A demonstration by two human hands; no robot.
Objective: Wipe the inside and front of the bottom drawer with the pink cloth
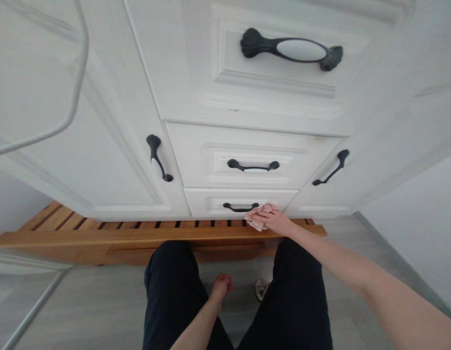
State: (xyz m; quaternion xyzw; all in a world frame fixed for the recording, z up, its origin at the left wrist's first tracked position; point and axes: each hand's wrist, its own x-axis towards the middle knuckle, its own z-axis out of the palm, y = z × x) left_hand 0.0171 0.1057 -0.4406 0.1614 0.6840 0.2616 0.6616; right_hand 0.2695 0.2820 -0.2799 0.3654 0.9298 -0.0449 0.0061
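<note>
My right hand [276, 221] is closed on a pink cloth [255, 219], which lies against the lower right part of the bottom white drawer [203, 203], just beside its dark handle [240, 208]. Between my knees hangs my left hand [222, 285], fingers curled in, with no object visible in it. Above the bottom drawer are a middle drawer [189, 150] and a larger top drawer [196, 87], each with a dark handle with a white inlay. All three drawers are shut.
A slatted wooden bench [138, 236] runs under the cabinet front, close to my knees. Cabinet doors with dark handles flank the drawers. A white cable or tube [79, 78] curves at the upper left. A wall stands on the right.
</note>
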